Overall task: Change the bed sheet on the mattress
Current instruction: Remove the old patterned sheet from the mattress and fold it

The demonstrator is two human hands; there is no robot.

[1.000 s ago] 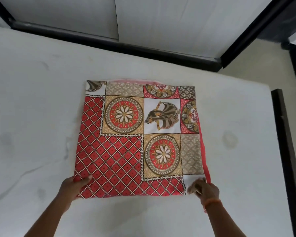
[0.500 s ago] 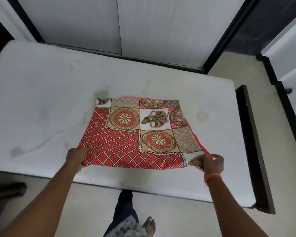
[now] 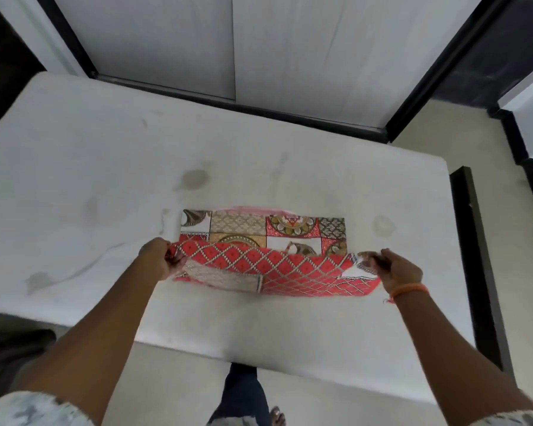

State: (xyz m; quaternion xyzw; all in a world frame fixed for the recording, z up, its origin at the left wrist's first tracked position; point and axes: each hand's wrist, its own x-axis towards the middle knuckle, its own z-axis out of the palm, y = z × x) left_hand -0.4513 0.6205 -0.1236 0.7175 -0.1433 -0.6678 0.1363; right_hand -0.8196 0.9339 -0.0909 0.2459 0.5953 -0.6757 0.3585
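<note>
Both hands' curled fingers [image 3: 370,259] pinch the folded sheet's [image 3: 277,265] near corners.

A single head-worn camera looks steeply down and forward from above the near edge of the mattress [image 3: 259,167]. It faces the far wall [image 3: 290,41], with the floor [image 3: 462,149] at right, close over outstretched arms.

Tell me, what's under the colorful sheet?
The folded sheet lies on the bare white mattress. The left hand and right hand lift its near edge, showing only more sheet beneath. Whatever is under the flat part is covered.
</note>
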